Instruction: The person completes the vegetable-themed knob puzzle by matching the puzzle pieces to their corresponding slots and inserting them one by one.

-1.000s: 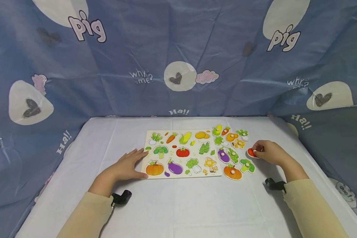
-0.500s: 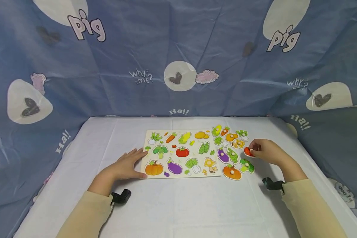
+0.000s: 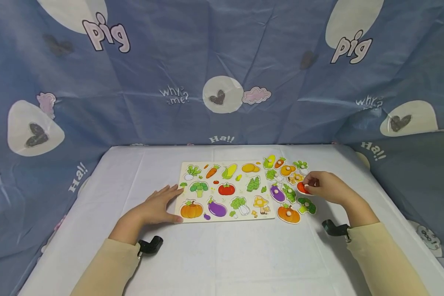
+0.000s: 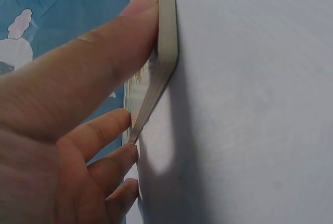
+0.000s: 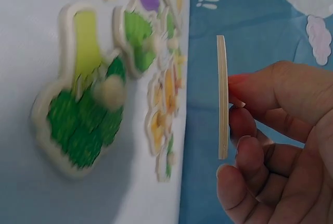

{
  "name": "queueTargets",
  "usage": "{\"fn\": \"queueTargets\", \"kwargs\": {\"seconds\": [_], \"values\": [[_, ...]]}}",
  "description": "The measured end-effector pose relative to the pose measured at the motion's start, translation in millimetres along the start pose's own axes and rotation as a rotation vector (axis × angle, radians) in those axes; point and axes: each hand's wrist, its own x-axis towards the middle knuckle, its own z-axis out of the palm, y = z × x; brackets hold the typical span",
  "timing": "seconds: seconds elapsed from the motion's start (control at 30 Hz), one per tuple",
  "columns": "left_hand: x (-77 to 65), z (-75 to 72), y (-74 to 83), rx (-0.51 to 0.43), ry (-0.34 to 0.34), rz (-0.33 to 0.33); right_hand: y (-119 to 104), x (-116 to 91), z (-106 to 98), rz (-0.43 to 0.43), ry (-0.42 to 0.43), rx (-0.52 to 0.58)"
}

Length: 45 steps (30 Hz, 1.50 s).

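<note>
Compared with one second ago, the right hand (image 3: pixel 327 187) has moved a little to the left and carries the tomato piece (image 3: pixel 301 188) closer to the group of loose pieces. The thumb and forefinger of this hand are closed together on the upper side of the piece, while its other fingers are bent. In the right wrist view the piece appears from its thin edge and is lifted above the table (image 3: pixel 244 255), without touching it.

The left hand (image 3: pixel 157 207) stays at the left side of the puzzle board (image 3: pixel 240 219). Its fingers are spread apart: the thumb touches the near left corner, and the fingers lie along the left edge, with the forefinger on it.

The board lies flat and shows printed vegetables, with a red tomato near its middle. The tomato piece is well apart from this picture, to the right of the board. Near it are the mushroom piece (image 3: pixel 295 178), the broccoli piece (image 3: pixel 306 206) and the eggplant piece (image 3: pixel 277 193). The pumpkin piece (image 3: pixel 288 217) lies just beside the near right corner of the board. Behind the table hangs a blue cloth (image 3: pixel 222 49) with printed words.
</note>
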Motion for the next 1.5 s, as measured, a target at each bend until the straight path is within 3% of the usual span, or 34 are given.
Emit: {"fn": "queueTargets", "kwargs": {"seconds": [0.8, 1.5], "values": [[-3.7, -1.2, 2.9, -0.018, -0.015, -0.001, -70, 19, 23, -0.120, -0.042, 0.106], [-2.9, -0.2, 0.9, -0.020, -0.009, 0.023, -118, 52, 63, -0.190, -0.110, 0.134]]}}
